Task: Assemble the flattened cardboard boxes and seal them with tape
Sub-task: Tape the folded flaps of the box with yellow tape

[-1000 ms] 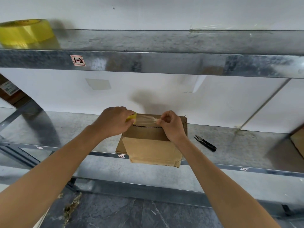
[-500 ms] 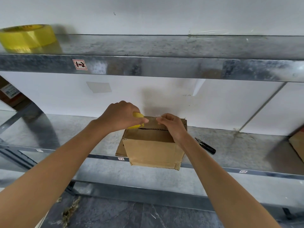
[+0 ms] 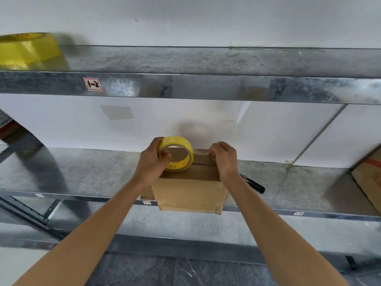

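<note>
Left hand holds tape roll atop box; right hand grips it.

Only one marking reads clearly: a red-bordered sticker with a handwritten "1-2", on the front edge of the upper shelf, above and left of the cardboard box. The small tape roll on top of the box has red and dark print inside its core, too small to read. A white tag just left of the box's base is illegible. Right of the box, a carton bears unreadable red print.
</note>
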